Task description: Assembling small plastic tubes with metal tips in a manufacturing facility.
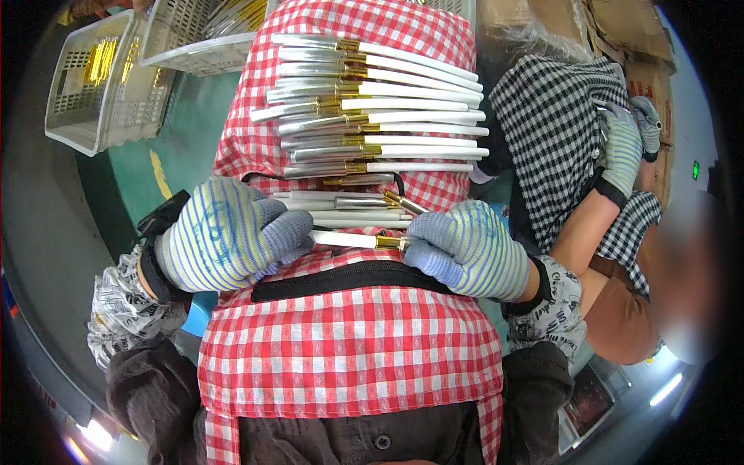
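Both my hands wear striped knit gloves and meet over my lap. A slim brush with a white handle and gold ferrule lies level between them. My left hand is closed on its white handle end. The fingers of my right hand pinch it just beyond the ferrule, hiding its tip. Right behind, several loose pieces with white, silvery and gold parts lie on the red checked cloth. Farther off, a row of similar brushes rests side by side, white handles to the right, silvery ends to the left.
Pale plastic baskets with gold and silvery pieces stand at the far left. To the right, a co-worker's gloved hand rests by a black-and-white checked cloth. Cardboard boxes are behind. A black zipper crosses the red cloth.
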The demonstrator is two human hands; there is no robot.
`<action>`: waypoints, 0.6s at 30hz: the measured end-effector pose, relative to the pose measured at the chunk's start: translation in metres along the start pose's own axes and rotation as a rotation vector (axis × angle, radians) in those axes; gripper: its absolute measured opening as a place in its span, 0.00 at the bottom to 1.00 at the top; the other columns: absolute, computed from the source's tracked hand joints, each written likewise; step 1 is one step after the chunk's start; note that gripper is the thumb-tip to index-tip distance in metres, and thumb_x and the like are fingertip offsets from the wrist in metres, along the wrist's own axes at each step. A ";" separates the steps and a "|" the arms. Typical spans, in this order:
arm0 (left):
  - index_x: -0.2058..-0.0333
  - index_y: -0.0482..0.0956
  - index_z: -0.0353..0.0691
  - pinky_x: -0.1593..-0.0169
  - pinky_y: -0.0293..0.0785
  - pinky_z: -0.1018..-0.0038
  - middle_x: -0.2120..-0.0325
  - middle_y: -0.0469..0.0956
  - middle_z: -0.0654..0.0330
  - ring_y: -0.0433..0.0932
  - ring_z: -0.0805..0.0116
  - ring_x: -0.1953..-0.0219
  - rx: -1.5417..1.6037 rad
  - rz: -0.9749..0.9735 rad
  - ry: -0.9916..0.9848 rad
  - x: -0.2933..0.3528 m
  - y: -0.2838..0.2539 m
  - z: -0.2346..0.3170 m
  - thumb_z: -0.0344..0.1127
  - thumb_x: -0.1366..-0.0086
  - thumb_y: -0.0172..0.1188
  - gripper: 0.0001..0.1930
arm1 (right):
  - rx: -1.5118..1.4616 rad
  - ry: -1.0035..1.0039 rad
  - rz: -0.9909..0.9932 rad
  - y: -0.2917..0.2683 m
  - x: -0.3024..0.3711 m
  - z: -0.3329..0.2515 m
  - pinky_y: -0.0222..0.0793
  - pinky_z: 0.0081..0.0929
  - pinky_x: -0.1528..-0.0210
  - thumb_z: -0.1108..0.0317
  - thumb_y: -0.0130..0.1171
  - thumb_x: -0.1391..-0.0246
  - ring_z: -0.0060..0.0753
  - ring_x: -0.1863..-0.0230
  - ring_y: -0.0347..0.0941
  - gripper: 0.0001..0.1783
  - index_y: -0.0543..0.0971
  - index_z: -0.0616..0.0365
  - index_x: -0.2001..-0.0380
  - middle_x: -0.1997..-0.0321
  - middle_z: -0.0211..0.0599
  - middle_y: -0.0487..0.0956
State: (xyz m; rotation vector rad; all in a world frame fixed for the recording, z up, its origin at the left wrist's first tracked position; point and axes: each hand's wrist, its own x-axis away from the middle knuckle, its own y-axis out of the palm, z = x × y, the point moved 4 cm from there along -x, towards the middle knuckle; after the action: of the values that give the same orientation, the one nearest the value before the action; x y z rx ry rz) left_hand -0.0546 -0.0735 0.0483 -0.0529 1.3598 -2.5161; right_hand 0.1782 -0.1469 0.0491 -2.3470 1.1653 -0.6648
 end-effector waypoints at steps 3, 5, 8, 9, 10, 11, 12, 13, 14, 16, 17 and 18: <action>0.62 0.81 0.39 0.79 0.66 0.62 0.82 0.77 0.60 0.75 0.60 0.83 -0.110 0.091 -0.070 -0.010 -0.018 0.008 0.38 0.51 0.69 0.17 | -0.143 0.146 -0.099 -0.015 -0.002 0.004 0.72 0.38 0.69 0.56 0.56 0.39 0.44 0.74 0.78 0.14 0.79 0.56 0.67 0.75 0.44 0.78; 0.57 0.81 0.38 0.71 0.71 0.63 0.77 0.79 0.57 0.78 0.59 0.76 -0.239 0.079 -0.132 -0.026 -0.052 0.005 0.44 0.51 0.70 0.23 | -0.106 0.081 0.061 -0.024 0.001 0.005 0.71 0.38 0.69 0.56 0.56 0.39 0.45 0.73 0.78 0.14 0.78 0.57 0.65 0.74 0.46 0.78; 0.36 0.63 0.32 0.47 0.73 0.62 0.48 0.76 0.50 0.78 0.58 0.52 0.286 0.945 -0.424 0.004 -0.082 -0.025 0.57 0.36 0.59 0.40 | -0.153 -0.142 0.337 -0.021 0.002 0.012 0.69 0.31 0.74 0.58 0.55 0.36 0.38 0.80 0.75 0.14 0.77 0.59 0.63 0.77 0.42 0.77; 0.35 0.62 0.32 0.44 0.72 0.62 0.46 0.75 0.49 0.77 0.58 0.49 0.433 0.938 -0.324 -0.001 -0.085 -0.033 0.55 0.35 0.58 0.39 | -0.504 -0.021 0.312 -0.018 0.001 0.018 0.67 0.27 0.76 0.59 0.53 0.34 0.31 0.82 0.71 0.14 0.76 0.61 0.61 0.78 0.38 0.75; 0.34 0.61 0.32 0.41 0.70 0.61 0.44 0.74 0.48 0.76 0.58 0.46 0.579 0.923 -0.222 -0.004 -0.085 -0.038 0.53 0.34 0.57 0.38 | -0.855 0.103 0.278 -0.013 0.002 0.025 0.65 0.23 0.77 0.59 0.50 0.32 0.24 0.84 0.68 0.15 0.74 0.62 0.59 0.79 0.33 0.74; 0.35 0.61 0.32 0.39 0.69 0.61 0.43 0.73 0.49 0.74 0.59 0.43 0.648 0.804 -0.223 -0.013 -0.070 -0.036 0.51 0.32 0.56 0.36 | -0.907 0.007 0.306 -0.009 -0.004 0.023 0.62 0.18 0.78 0.61 0.47 0.30 0.16 0.83 0.63 0.14 0.72 0.63 0.56 0.79 0.28 0.71; 0.35 0.61 0.32 0.37 0.67 0.61 0.42 0.72 0.49 0.73 0.59 0.41 0.717 0.682 -0.223 -0.027 -0.050 -0.031 0.49 0.31 0.55 0.34 | -0.911 0.007 0.306 -0.003 -0.011 0.023 0.62 0.18 0.78 0.61 0.47 0.30 0.16 0.83 0.63 0.14 0.72 0.63 0.56 0.79 0.28 0.71; 0.36 0.62 0.31 0.37 0.67 0.62 0.42 0.73 0.49 0.73 0.59 0.41 0.925 0.679 -0.233 -0.045 -0.031 -0.016 0.48 0.30 0.55 0.32 | -0.901 -0.053 0.328 0.001 -0.020 0.018 0.63 0.20 0.78 0.61 0.47 0.30 0.17 0.83 0.63 0.15 0.72 0.64 0.55 0.78 0.28 0.71; 0.36 0.64 0.31 0.37 0.67 0.62 0.42 0.73 0.49 0.73 0.60 0.42 1.144 0.659 -0.236 -0.061 -0.014 -0.006 0.47 0.30 0.55 0.31 | -0.890 -0.103 0.364 0.004 -0.027 0.017 0.63 0.21 0.78 0.61 0.48 0.31 0.18 0.82 0.64 0.15 0.71 0.64 0.54 0.78 0.29 0.70; 0.38 0.66 0.30 0.43 0.71 0.65 0.48 0.77 0.50 0.77 0.62 0.49 1.212 0.364 -0.307 -0.076 -0.016 -0.004 0.47 0.29 0.55 0.29 | -0.763 -0.050 0.396 -0.004 -0.035 0.007 0.69 0.26 0.69 0.60 0.55 0.35 0.27 0.73 0.72 0.17 0.73 0.64 0.54 0.72 0.33 0.74; 0.39 0.68 0.31 0.51 0.73 0.70 0.55 0.79 0.53 0.78 0.68 0.57 1.237 0.387 -0.193 -0.078 -0.015 -0.010 0.46 0.29 0.56 0.28 | -0.438 -0.123 0.483 -0.009 -0.036 0.012 0.70 0.27 0.67 0.62 0.58 0.39 0.31 0.71 0.74 0.16 0.74 0.63 0.54 0.70 0.35 0.75; 0.40 0.69 0.31 0.56 0.72 0.76 0.57 0.79 0.56 0.77 0.72 0.61 1.173 0.474 -0.166 -0.080 -0.018 -0.016 0.45 0.29 0.56 0.26 | -0.108 -0.191 0.556 -0.011 -0.035 0.017 0.71 0.29 0.65 0.63 0.61 0.42 0.36 0.69 0.76 0.17 0.74 0.62 0.55 0.68 0.38 0.77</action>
State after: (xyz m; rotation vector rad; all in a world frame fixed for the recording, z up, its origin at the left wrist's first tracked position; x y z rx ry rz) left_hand 0.0151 -0.0303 0.0624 0.2550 -0.2730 -2.3938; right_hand 0.1765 -0.1094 0.0339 -1.9659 1.6897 -0.1836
